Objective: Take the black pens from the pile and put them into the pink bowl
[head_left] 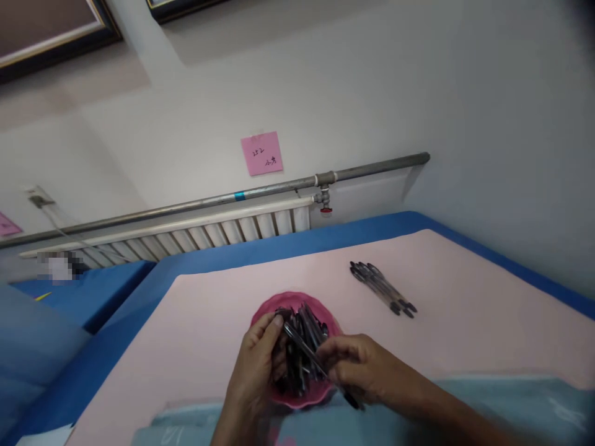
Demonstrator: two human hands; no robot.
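Observation:
My right hand pinches a dark pen, which slants from upper left to lower right. My left hand has its thumb and fingers pressed together by the pen's upper end, on a small dark piece that looks like a pen cap, partly hidden. Beneath both hands stands a pink scalloped bowl with several dark pens lying loosely inside. To the right of the bowl, a small bundle of clear-barrelled pens with black ends lies side by side on the pale pink sheet.
A blue table edge surrounds the pink sheet. Behind it are a white radiator, a metal pipe and a pink note on the wall. Light blue cloth covers the near side. Another blue surface adjoins at left.

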